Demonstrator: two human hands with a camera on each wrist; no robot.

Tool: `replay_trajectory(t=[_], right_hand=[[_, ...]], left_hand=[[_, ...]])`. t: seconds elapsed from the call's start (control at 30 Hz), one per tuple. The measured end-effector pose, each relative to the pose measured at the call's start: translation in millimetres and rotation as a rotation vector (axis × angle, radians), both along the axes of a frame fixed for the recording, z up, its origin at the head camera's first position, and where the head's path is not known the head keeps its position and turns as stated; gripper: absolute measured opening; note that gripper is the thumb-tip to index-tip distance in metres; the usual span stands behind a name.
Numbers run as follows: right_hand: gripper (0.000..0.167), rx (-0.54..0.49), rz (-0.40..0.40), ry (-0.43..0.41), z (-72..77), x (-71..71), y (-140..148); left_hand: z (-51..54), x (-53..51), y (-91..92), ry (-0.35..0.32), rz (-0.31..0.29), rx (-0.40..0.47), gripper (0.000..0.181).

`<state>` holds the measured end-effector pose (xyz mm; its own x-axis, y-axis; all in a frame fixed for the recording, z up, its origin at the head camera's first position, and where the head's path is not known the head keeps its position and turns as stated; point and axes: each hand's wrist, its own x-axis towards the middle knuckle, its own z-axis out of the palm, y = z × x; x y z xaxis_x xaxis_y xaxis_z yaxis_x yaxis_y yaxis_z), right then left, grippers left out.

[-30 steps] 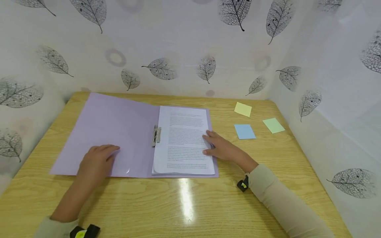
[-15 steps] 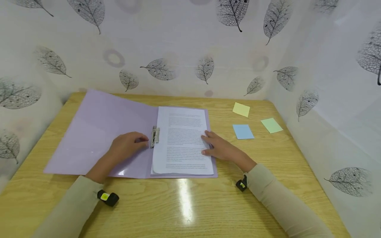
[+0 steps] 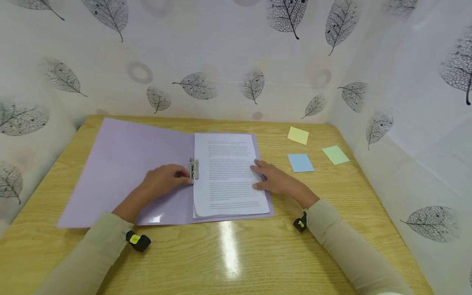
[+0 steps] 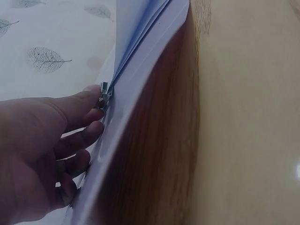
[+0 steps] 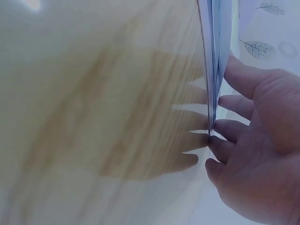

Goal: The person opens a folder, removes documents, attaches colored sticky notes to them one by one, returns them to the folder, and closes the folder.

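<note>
A purple folder (image 3: 129,164) lies spread on the table, with a stack of printed paper (image 3: 230,172) on its right half. At the fold sits a metal lever clip (image 3: 194,169) along the paper's left edge. My left hand (image 3: 162,180) pinches the lower end of this clip between thumb and forefinger; the left wrist view shows the fingertips at the clip (image 4: 105,89), the other fingers loosely bent. My right hand (image 3: 276,178) rests on the right edge of the paper with fingers spread. In the right wrist view, the fingers (image 5: 234,105) touch the edge of the stack.
Yellow (image 3: 298,135), blue (image 3: 300,162) and green (image 3: 335,155) sticky notes lie to the right of the folder on the wooden table (image 3: 191,258). Leaf-patterned sheeting (image 3: 221,49) hangs behind the table and at its sides.
My left hand has moved right across the folder's left cover to the clip and taken hold of its lower end. The folder and paper have turned slightly; my right hand stays at the paper's edge.
</note>
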<state>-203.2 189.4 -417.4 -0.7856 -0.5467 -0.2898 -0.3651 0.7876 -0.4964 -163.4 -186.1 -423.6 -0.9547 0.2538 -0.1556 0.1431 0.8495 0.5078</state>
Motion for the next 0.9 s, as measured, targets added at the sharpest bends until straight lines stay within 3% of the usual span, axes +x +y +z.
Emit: replay_trajectory(t=[0.4, 0.9], right_hand=[[0.077, -0.015, 0.01, -0.023, -0.7, -1.7, 2.4], [0.078, 0.008, 0.041, -0.02, 1.5, -2.4, 2.5]], left_hand=[[-8.3, -4.7, -1.9, -0.046, 0.003, 0.018, 0.038], [-11.8, -4.5, 7.7, 0.01, 0.01, -0.057, 0.029]])
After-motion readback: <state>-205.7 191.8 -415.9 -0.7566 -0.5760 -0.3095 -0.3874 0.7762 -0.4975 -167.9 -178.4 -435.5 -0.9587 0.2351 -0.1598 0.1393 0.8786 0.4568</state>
